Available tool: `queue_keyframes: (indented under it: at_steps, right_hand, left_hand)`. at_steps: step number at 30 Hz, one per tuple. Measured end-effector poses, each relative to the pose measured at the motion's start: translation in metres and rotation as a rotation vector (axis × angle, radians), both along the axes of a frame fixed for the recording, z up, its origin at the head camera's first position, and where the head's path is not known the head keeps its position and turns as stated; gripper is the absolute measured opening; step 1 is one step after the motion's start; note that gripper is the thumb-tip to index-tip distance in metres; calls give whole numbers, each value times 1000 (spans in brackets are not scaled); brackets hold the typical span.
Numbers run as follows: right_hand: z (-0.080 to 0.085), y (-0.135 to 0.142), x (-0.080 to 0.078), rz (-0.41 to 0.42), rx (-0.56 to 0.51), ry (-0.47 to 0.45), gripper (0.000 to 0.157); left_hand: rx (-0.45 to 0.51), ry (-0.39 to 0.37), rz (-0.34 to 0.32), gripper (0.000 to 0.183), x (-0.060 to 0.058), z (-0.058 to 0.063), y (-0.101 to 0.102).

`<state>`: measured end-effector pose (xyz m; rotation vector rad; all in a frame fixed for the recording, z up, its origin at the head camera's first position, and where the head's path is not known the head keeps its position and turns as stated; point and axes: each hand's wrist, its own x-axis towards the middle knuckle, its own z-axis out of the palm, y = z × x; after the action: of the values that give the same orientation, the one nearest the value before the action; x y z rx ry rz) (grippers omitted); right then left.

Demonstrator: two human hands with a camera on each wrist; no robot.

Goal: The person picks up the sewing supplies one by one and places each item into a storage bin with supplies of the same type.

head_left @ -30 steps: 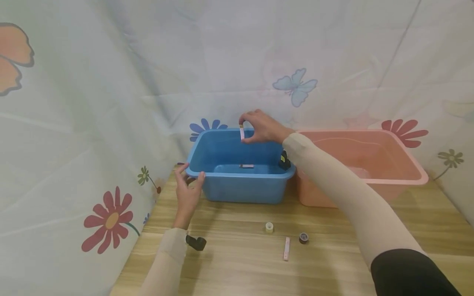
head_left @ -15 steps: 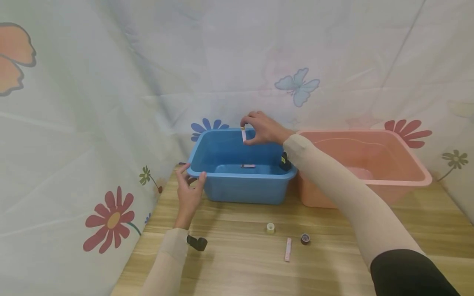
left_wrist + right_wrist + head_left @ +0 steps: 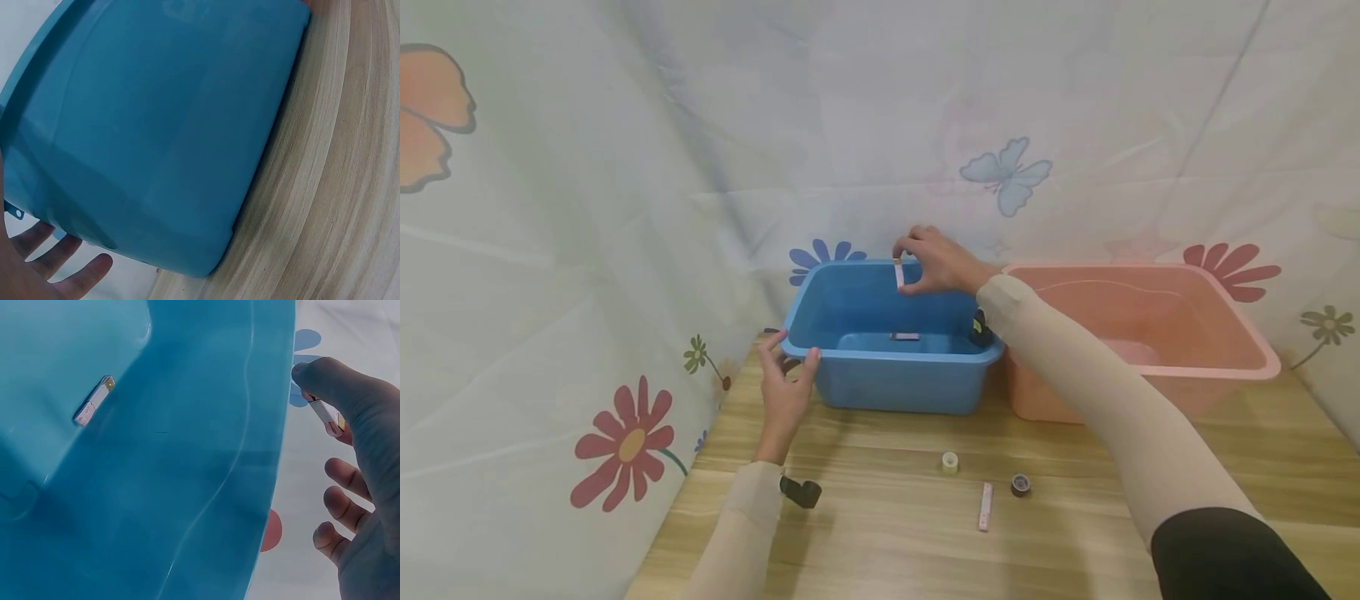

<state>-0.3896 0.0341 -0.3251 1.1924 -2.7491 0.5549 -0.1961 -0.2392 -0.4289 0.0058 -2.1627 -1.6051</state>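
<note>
In the head view my right hand (image 3: 940, 262) is over the back of a blue plastic tub (image 3: 895, 383). Thumb and index finger pinch the two ends of a short white-and-pink stick (image 3: 899, 275) with a gold-coloured end. The right wrist view shows this stick (image 3: 326, 417) beyond the rim, the other fingers loosely bent. A similar stick (image 3: 906, 337), with a brass-like dot at one end, lies on the tub's floor. My left hand (image 3: 784, 396) holds the tub's front left corner, thumb on the front side. In the left wrist view its fingers (image 3: 84, 278) lie along the tub's edge.
A salmon-pink tub (image 3: 1150, 371) stands right of the blue one. On the wooden table (image 3: 865, 533) in front are a pale yellow roll (image 3: 950, 463), a dark roll (image 3: 1020, 485) and a pinkish strip (image 3: 985, 507). A printed curtain (image 3: 865, 150) hangs behind.
The head view has shifted slightly, so everything sits a little further right. Both hands keep the same hold, and the stick stays pinched over the blue tub.
</note>
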Motion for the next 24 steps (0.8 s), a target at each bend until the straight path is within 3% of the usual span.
queue_keyframes:
  at_steps: [13,24]
  right_hand:
    - [1,1,0,-27,11,-4,60]
    - [-2,2,-1,-31,4,-25,69]
  left_hand:
    - [-8,5,-12,69,2,4,0]
    - [-12,7,2,68,1,2,1]
